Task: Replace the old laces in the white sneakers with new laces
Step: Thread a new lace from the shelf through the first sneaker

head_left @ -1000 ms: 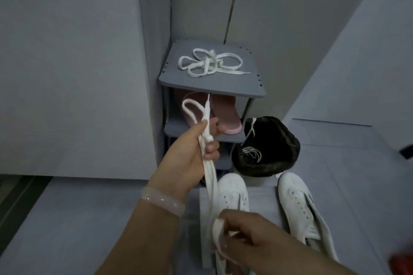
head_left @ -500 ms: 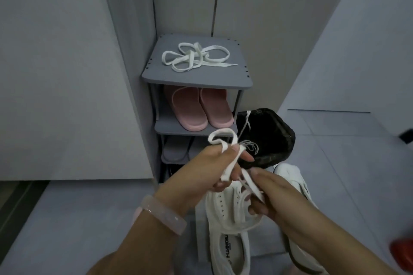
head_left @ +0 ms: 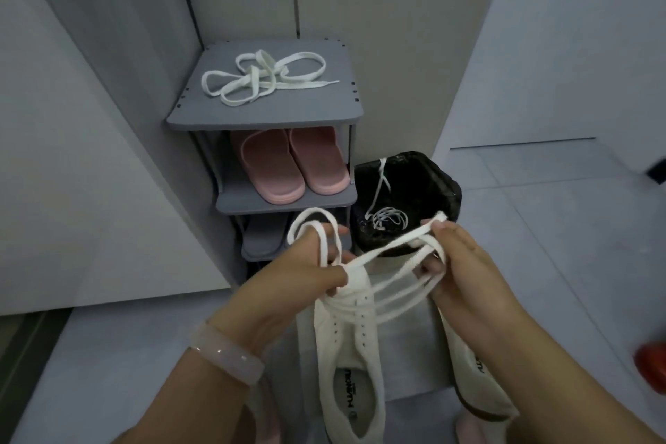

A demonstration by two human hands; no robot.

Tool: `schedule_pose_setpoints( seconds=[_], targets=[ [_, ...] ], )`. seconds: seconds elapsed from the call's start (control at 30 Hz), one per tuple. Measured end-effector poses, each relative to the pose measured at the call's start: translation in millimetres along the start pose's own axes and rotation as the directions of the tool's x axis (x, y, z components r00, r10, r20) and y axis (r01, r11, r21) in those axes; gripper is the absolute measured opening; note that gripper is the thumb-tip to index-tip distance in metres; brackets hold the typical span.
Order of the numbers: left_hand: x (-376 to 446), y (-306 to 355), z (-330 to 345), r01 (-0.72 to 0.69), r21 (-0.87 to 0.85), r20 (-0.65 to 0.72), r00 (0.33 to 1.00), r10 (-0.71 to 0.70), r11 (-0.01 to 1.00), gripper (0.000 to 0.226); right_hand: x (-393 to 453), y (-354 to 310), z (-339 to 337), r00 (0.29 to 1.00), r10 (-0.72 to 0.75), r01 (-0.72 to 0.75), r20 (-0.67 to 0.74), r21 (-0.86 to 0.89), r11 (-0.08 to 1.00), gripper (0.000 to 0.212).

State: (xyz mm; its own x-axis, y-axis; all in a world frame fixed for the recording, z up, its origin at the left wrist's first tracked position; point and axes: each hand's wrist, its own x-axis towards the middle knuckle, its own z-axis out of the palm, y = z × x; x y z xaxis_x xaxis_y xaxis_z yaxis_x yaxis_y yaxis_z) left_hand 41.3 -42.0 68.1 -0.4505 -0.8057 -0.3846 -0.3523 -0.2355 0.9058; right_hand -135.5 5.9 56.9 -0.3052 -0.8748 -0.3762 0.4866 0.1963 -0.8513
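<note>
Left hand (head_left: 306,274) and right hand (head_left: 457,263) each pinch one white lace (head_left: 389,247), looped and stretched between them above two unlaced white sneakers (head_left: 347,353) on the floor. One lace bundle (head_left: 263,77) lies on the shoe rack's (head_left: 324,112) top shelf; another lace (head_left: 387,218) sits in the black-lined bin (head_left: 432,173). One pair of pink slippers (head_left: 292,162) occupies the second shelf.

Home entryway: shoe rack (head_left: 288,199), pink slippers (head_left: 292,164), tiled floor (head_left: 540,227).
</note>
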Motion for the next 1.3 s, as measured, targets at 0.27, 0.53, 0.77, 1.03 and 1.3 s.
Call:
schedule_pose_setpoints(
  seconds=[0.27,0.53,0.77,1.03,1.3],
  targets=[
    [10.9,3.8,2.5,-0.057,0.084,-0.196,0.978,0.073,0.995,0.022,13.0,-14.5,-16.5,0.999,-0.019,0.014,0.041,0.112,0.994,0.019],
    [26.0,1.0,4.8,-0.078,0.054,-0.297,0.951,0.091,0.995,0.024,10.1,-19.6,-21.3,0.993,0.098,-0.117,0.072,0.339,0.934,0.037],
    [26.1,-0.3,16.1,0.028,0.694,-0.269,0.937,0.223,0.719,0.038,7.2,-13.9,-13.2,0.991,0.019,-0.041,0.136,0.162,0.986,0.018],
    [21.9,13.3,43.9,-0.302,0.421,-0.018,0.94,0.341,0.855,0.008,4.5,2.3,-2.9,0.987,-0.069,0.092,0.148,-0.159,0.983,0.019],
    [26.9,7.0,51.3,-0.25,0.497,-0.207,0.896,0.393,0.831,0.017,0.5,6.3,0.5,0.981,-0.108,0.141,0.16,-0.216,0.966,0.018]
  ],
)
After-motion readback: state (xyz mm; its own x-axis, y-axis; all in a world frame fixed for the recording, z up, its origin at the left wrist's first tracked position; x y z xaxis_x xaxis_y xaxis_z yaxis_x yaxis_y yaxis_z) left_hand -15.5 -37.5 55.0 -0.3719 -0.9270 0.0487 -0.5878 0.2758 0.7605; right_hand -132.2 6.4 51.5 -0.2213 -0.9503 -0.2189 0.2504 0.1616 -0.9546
